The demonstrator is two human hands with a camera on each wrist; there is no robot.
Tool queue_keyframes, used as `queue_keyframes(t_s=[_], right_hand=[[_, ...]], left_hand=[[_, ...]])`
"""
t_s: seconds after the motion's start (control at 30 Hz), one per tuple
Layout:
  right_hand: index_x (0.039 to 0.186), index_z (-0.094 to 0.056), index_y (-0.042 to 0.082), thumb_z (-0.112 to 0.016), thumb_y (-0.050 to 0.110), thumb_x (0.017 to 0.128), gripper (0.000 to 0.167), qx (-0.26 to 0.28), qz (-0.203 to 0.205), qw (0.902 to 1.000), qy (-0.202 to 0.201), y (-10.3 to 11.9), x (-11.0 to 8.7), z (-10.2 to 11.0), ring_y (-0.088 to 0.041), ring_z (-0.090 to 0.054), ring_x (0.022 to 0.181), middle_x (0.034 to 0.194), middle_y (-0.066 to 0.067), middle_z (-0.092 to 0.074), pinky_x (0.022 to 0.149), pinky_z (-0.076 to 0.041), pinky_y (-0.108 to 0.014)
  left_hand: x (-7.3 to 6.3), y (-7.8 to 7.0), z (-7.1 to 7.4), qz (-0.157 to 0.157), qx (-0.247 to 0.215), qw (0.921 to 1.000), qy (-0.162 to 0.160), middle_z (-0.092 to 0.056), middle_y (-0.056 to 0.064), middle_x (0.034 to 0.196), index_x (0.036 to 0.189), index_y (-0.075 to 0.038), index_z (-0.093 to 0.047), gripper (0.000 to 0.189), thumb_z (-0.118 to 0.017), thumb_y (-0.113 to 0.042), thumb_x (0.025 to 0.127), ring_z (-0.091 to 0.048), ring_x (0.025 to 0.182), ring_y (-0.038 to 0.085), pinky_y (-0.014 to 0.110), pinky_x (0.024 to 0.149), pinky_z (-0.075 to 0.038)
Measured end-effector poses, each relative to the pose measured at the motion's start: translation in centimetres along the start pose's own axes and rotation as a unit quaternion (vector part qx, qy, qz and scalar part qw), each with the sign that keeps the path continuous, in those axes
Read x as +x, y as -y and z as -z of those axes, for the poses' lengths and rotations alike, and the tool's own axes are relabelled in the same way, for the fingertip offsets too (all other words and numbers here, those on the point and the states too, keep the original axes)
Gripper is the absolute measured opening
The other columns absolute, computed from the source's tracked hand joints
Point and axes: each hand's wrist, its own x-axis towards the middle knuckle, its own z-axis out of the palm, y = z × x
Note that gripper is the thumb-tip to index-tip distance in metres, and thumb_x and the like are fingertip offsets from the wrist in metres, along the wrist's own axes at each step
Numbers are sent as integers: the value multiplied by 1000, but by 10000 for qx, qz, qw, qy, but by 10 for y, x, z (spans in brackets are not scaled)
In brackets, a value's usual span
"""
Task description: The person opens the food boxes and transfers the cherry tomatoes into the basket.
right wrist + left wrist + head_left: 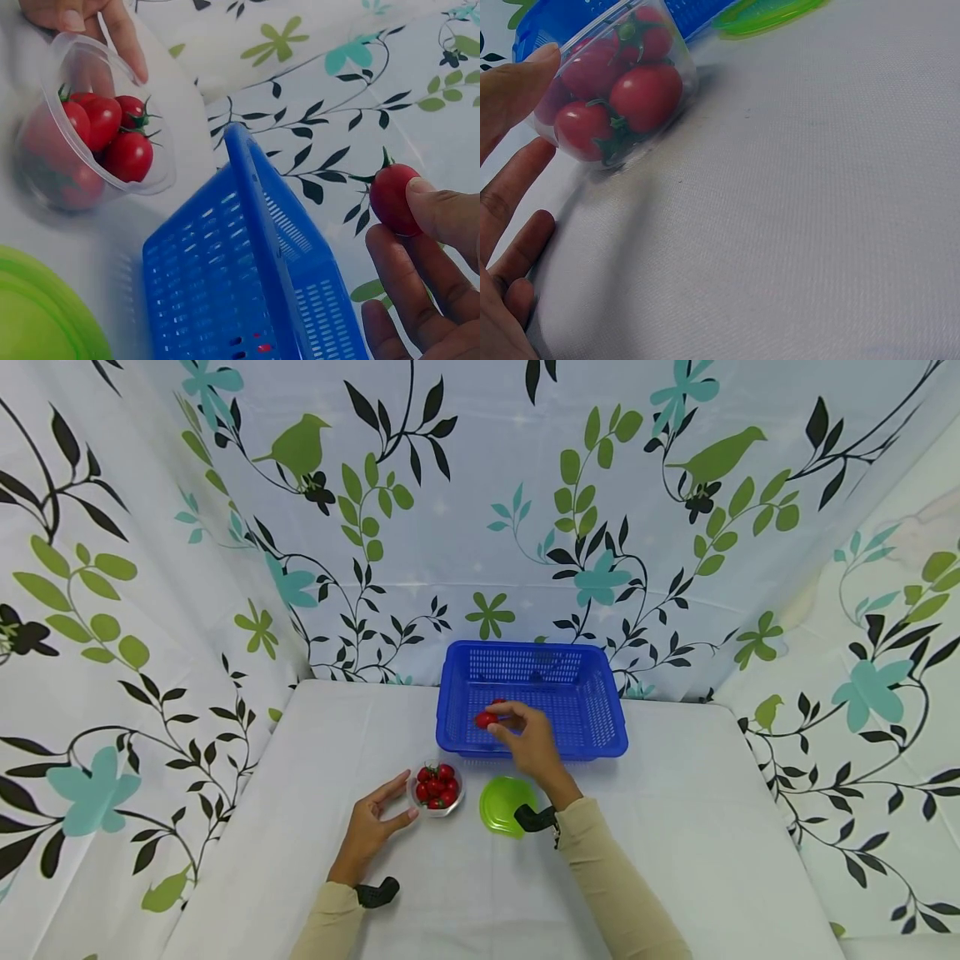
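My right hand pinches a cherry tomato with a green stem between thumb and fingers, above the near-left part of the blue basket. A bit more red shows just behind that tomato in the head view. To the left, a clear plastic container holds several cherry tomatoes with green stems. My left hand is at the container's left side, thumb and fingers spread and fairly straight. In the left wrist view, its thumb and one fingertip appear to touch the container's wall.
A round green lid lies on the white tabletop, right of the container and in front of the basket. Patterned curtains surround the table at the back and sides.
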Motion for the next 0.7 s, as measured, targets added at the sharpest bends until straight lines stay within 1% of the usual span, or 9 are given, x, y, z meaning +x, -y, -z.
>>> queue_keyframes(t_s=[0.07, 0.27, 0.4, 0.53, 0.7], right_hand=[[130, -74, 11, -73, 12, 101, 29, 33, 15, 10000, -22, 0, 2, 3, -28, -72, 115, 133, -6, -72, 99, -61, -42], [128, -75, 16, -73, 11, 101, 28, 30, -34, 9998, -172, -1, 5, 10, -27, -73, 111, 128, -6, -74, 98, -61, -38], [126, -76, 17, -73, 11, 101, 26, -4, -121, 9996, -250, -1, 9, 14, -26, -72, 110, 126, -5, -75, 98, -60, -41], [126, -76, 19, -73, 12, 101, 26, -88, -254, 9993, -254, -2, 13, 17, -25, -71, 111, 128, -3, -75, 97, -59, -40], [126, -77, 18, -74, 11, 100, 27, -166, -264, 9991, -278, -2, 18, 21, -24, -72, 110, 128, -4, -75, 99, -60, -40]], left_hand=[[0, -1, 0, -7, 2, 10000, 2, -57, 2, 159, 155, -22, -57, 69, -84, -11, 92, -45, 154, 26, 52, 133, -21], [0, -1, 0, -26, -16, 10000, 14, -56, 2, 161, 155, -20, -56, 70, -83, -10, 92, -44, 155, 27, 54, 133, -20], [0, 0, 0, -29, 1, 10000, 13, -55, 2, 161, 156, -20, -56, 70, -83, -10, 92, -44, 155, 27, 54, 132, -22], [0, -1, 1, -21, 31, 10000, -6, -55, 1, 161, 155, -22, -56, 69, -83, -11, 92, -44, 155, 26, 54, 132, -24], [-1, -1, 0, -21, 42, 10000, -4, -56, 1, 160, 155, -21, -56, 70, -84, -13, 92, -45, 155, 26, 53, 132, -21]])
